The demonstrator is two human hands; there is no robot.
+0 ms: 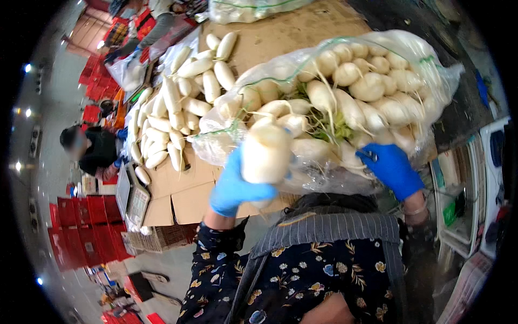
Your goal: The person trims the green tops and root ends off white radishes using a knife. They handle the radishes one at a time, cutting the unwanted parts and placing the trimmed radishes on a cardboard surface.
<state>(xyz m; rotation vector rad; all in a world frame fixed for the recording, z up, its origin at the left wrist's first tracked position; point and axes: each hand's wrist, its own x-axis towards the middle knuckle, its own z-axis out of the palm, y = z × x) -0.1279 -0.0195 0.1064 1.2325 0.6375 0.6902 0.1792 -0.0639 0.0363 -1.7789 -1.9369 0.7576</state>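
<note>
My left hand (236,186), in a blue glove, grips a thick white radish (266,154) and holds it up above the near edge of a clear plastic bag (340,180). The bag lies spread on the table and holds many white radishes (368,87) with thin roots, some with green leaves (330,127). My right hand (390,168), also gloved in blue, is over the bag's near right part, beside the radishes, its fingers curled. Something small and dark shows at those fingers; I cannot tell what it is or whether it is held.
A pile of loose white radishes (174,113) lies on the cardboard-covered table (194,190) to the left. Near its left edge stands a weighing scale (135,198). Beyond are a person (97,150) and stacked red crates (87,231). Another full bag (259,10) lies at the far side.
</note>
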